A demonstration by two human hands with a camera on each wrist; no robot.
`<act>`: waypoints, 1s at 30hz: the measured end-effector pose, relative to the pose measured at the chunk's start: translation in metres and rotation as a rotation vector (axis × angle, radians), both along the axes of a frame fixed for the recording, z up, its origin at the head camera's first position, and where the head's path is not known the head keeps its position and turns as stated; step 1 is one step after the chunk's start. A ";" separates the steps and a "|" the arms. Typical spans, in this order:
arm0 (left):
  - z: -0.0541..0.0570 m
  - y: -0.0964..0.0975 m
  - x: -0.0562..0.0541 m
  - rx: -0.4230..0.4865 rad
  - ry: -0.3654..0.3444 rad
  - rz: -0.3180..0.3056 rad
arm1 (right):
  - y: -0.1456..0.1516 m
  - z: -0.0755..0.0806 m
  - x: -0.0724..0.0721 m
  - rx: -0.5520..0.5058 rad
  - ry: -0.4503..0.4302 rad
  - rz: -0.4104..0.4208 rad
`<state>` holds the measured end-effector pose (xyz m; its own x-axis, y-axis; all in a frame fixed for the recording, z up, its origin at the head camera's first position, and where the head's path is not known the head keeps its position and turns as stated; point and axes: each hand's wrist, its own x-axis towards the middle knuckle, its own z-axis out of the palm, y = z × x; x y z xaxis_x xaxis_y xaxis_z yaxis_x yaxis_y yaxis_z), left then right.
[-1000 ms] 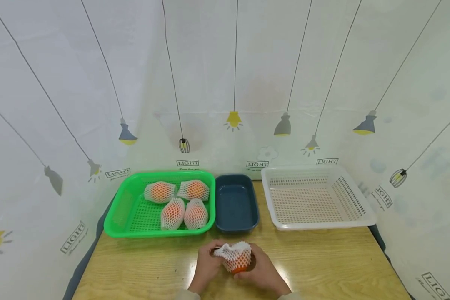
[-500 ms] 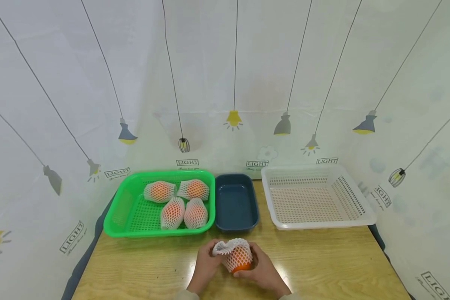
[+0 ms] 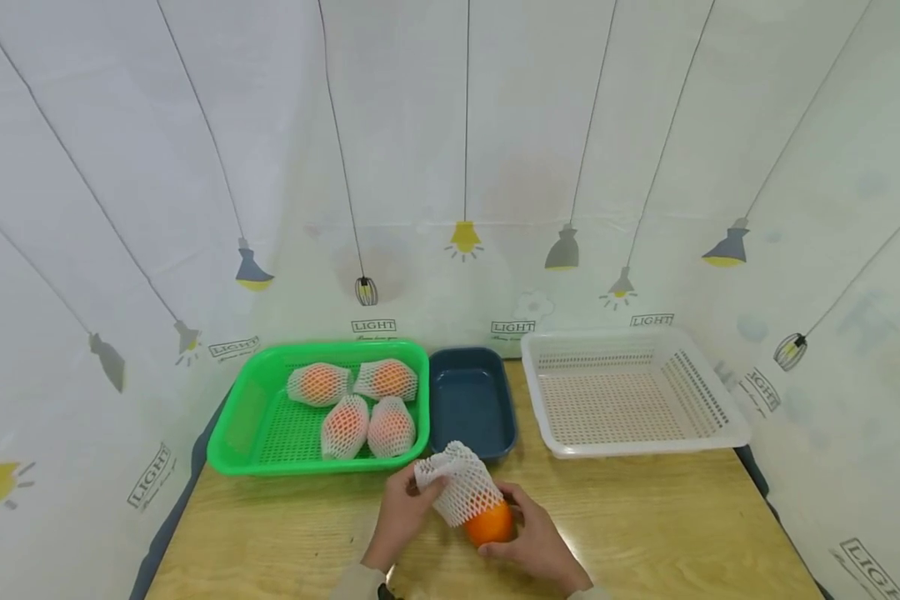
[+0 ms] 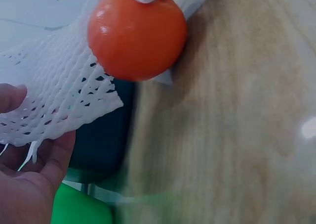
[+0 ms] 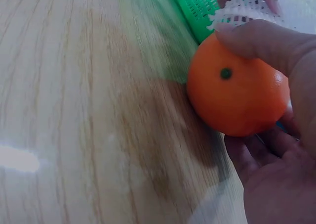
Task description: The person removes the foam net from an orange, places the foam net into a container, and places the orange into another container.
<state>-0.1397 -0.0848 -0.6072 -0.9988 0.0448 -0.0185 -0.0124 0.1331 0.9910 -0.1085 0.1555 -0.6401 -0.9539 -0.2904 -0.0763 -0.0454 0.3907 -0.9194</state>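
My right hand (image 3: pixel 532 537) grips an orange (image 3: pixel 489 525) low over the front of the table, thumb on one side and fingers on the other. The orange's green stem end shows in the right wrist view, near the thumb. With thumb and fingers, my left hand (image 3: pixel 405 510) pinches a white foam net sleeve (image 3: pixel 461 483). This sleeve reaches from the left hand to the orange and covers only the fruit's far upper part in the head view. In the left wrist view most of the orange (image 4: pixel 138 36) is bare, with the net's edge beside it.
A green basket (image 3: pixel 228 450) at the left holds several net-wrapped fruits (image 3: pixel 392 427). Beside it stands a dark blue tray (image 3: pixel 472 404), partly overlapped by the sleeve. A white perforated basket (image 3: pixel 637 452) stands at the right. The wooden table (image 3: pixel 667 525) backs onto a printed curtain (image 3: pixel 420 167).
The net sleeve has slid up and left off most of the orange, baring it. My left hand has shifted slightly left and up with the sleeve; the right still holds the orange.
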 end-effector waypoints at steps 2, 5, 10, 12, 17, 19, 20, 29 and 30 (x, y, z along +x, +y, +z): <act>0.007 0.000 -0.001 0.019 0.030 -0.005 | 0.000 -0.001 -0.001 -0.004 -0.001 -0.008; 0.019 -0.001 -0.006 0.031 0.076 0.000 | 0.000 -0.002 -0.002 -0.006 -0.011 -0.014; 0.046 -0.006 -0.020 -0.019 0.159 0.023 | 0.002 -0.001 -0.002 -0.018 -0.019 -0.014; 0.057 -0.007 -0.028 -0.060 0.189 0.035 | 0.003 0.001 -0.002 -0.019 -0.014 -0.020; 0.083 -0.010 -0.055 -0.168 0.234 0.044 | 0.004 0.005 -0.003 -0.029 -0.026 -0.034; 0.091 -0.010 -0.068 -0.202 0.257 0.024 | 0.004 0.005 -0.004 -0.037 -0.036 -0.038; 0.096 -0.010 -0.075 -0.218 0.272 0.012 | 0.004 0.004 -0.004 -0.041 -0.038 -0.039; 0.127 0.001 -0.127 -0.460 0.310 -0.044 | 0.004 0.003 -0.004 -0.061 -0.044 -0.035; 0.131 0.003 -0.131 -0.480 0.306 -0.052 | 0.004 0.003 -0.004 -0.060 -0.043 -0.035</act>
